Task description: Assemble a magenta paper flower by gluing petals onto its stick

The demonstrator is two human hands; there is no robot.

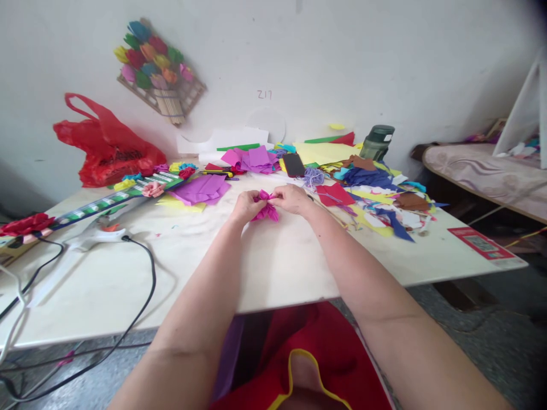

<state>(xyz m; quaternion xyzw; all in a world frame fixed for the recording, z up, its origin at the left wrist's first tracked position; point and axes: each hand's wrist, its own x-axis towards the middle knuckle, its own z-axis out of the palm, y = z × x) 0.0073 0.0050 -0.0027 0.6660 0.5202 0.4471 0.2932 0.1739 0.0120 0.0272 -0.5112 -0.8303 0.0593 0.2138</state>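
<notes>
A magenta paper flower point(268, 213) is held between my two hands, just above the middle of the white table point(282, 262). My left hand point(247, 206) pinches its left side, fingers closed on the paper. From the right, my right hand point(290, 199) grips the flower's upper edge between thumb and fingers. Left of the hands lies a stack of purple paper sheets point(203, 189) with yellow paper under it. A red paper piece point(334, 195) is to the right of my right hand.
A glue gun point(96, 236) with a black cord lies at left, by a flower-decorated strip point(102, 200). Behind stand a red plastic bag point(106, 148) and a green bottle point(377, 142). A phone point(293, 165), yarn point(314, 176) and paper scraps point(371, 177) cover the back and right.
</notes>
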